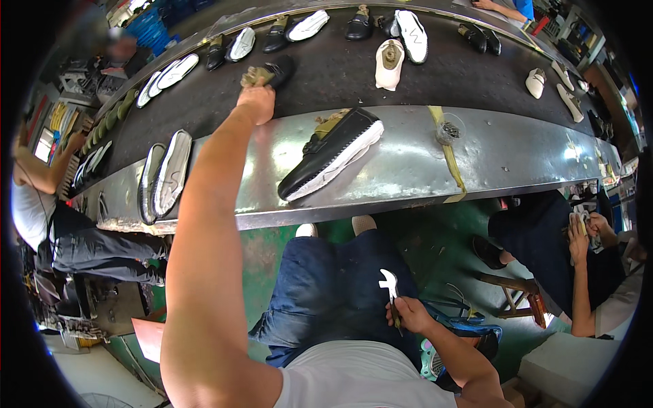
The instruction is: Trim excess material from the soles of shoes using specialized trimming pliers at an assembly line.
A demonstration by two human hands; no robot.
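Stretched out over the work table, my left hand has its fingers closed at the olive-lined opening of a black shoe. The hand itself partly hides where the fingers meet it. Above my right thigh, my right hand grips lasting pincers by the handles, their shiny curved head pointing up. Between me and the dark belt, a black moccasin with a white sole and olive lining lies tilted on its side along the metal edge.
Two white-soled shoes lie at the left of the metal ledge. Right of centre stands a clear cup of small metal pieces by a yellow strip. Several shoes line the belt, including a cream one. People work left and right.
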